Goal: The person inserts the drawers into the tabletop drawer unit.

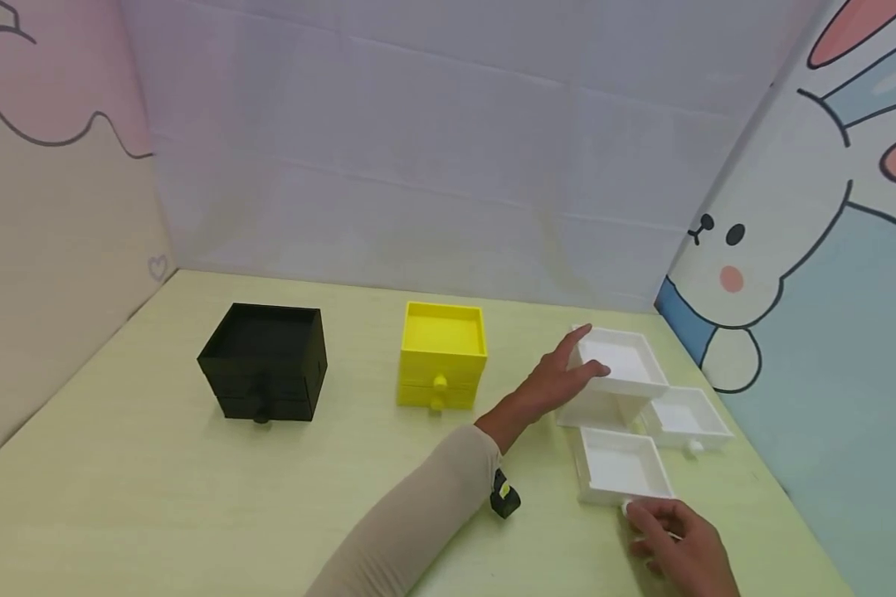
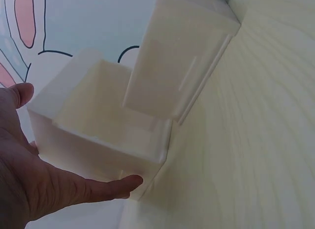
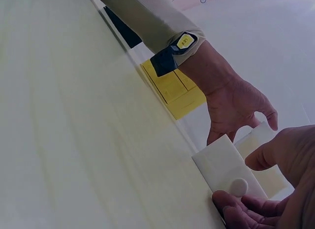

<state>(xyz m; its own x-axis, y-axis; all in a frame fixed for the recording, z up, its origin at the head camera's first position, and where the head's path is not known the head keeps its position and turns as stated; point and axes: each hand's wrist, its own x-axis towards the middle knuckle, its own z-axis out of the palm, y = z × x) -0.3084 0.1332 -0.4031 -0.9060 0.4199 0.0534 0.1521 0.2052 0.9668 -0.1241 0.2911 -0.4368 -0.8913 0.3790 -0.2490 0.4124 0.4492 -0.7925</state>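
Note:
My left hand (image 1: 556,377) rests spread against the left side of a white box (image 2: 98,155), its thumb over the top tray's rim. The box's front is a hollow opening. Directly before that opening stands a white drawer (image 1: 623,468), apart from or barely at the box; which, I cannot tell. My right hand (image 1: 683,539) is at this drawer's front, thumb and fingers on either side of its round knob (image 3: 239,187). In the right wrist view a gap shows between thumb and knob. A second white drawer (image 1: 683,414) with a knob lies right of the box.
A yellow drawer box (image 1: 442,365) stands left of my left hand, and a black one (image 1: 265,365) stands farther left. Behind the pale wooden table (image 1: 194,506) rises a white cloth wall (image 1: 418,166). A wall with a rabbit drawing (image 1: 829,398) borders the right side.

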